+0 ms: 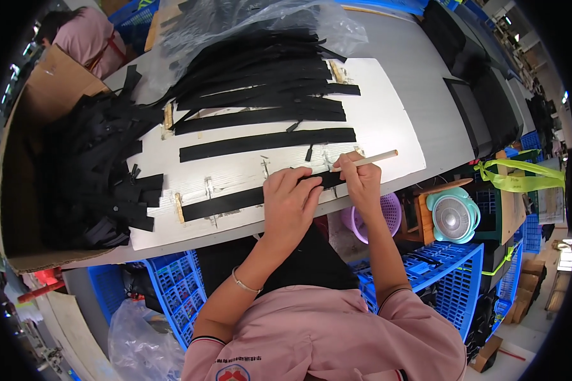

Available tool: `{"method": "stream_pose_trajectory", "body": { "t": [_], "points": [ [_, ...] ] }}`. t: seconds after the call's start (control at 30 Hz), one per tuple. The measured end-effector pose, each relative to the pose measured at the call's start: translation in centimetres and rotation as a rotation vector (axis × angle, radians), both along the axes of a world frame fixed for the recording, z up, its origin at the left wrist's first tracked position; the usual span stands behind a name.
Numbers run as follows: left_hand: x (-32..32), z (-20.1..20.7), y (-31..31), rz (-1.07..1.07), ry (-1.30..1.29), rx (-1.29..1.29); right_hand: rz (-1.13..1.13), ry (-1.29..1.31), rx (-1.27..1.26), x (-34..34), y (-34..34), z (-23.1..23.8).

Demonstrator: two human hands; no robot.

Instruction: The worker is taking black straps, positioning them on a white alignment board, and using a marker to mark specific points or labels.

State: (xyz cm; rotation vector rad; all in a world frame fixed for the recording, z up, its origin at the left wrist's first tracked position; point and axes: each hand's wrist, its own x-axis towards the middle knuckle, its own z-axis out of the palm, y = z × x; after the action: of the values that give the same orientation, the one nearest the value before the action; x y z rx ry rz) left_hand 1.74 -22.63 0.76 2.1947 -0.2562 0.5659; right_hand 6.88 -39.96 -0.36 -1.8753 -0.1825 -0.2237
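A long black zipper strip (225,204) lies along the near edge of a white board (388,127). My left hand (290,200) bends over this strip, its fingertips closed on it near its right part. With my right hand (360,181) I grip a slim white pen-like stick (378,157), its lower end at the strip's right end and its other end pointing right. The tip itself is hidden by my fingers. Farther up the board lies another black strip (267,143), with several more laid close together beyond it. Small pull tabs (309,152) stick out beside some strips.
A cardboard box (51,79) full of black strips stands at the left. Clear plastic (343,28) covers the far pile. Black cases (454,44) sit at the right. Below the table are blue crates (178,292), a purple basket (391,213) and a turquoise fan (453,216). Another person (89,38) is far left.
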Motion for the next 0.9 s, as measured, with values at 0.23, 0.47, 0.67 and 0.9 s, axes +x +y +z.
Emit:
{"method": "stream_pose_trajectory", "body": {
  "t": [0.23,0.47,0.67,0.9],
  "points": [
    [1.1,-1.3,-1.1,-0.024,-0.019,0.042,0.039,-0.027,-0.089,0.2,0.1,0.1],
    [1.2,-1.5,-1.4,-0.01,-0.026,0.058,0.056,0.012,0.002,-0.3,-0.6,0.2],
    [0.7,-1.7,-0.5,0.05,-0.003,0.081,0.133,-0.039,-0.15,0.2,-0.3,-0.3],
    [-2.8,-1.9,1.0,-0.003,0.131,0.22,-0.071,0.019,0.09,-1.1,-1.3,-0.8]
  ]
}}
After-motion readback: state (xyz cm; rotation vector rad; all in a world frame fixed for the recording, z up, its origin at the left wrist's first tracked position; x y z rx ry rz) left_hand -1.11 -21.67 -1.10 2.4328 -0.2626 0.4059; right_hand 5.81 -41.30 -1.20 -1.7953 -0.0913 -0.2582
